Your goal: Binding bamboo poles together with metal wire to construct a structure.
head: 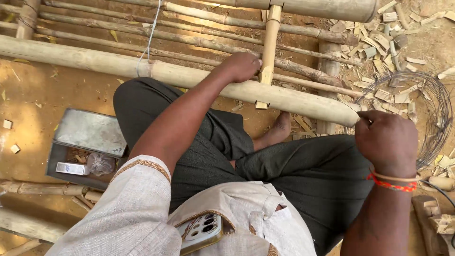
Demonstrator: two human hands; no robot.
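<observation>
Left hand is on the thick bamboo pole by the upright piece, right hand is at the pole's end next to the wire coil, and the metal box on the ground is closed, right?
Not quite: the head view shows the metal box open, its lid raised. The rest holds.

Metal box (90, 130) left, wire coil (429, 109) right.

Bright, warm daylight from above, soft shadows, sharp focus, slight wide-angle bend.
</observation>
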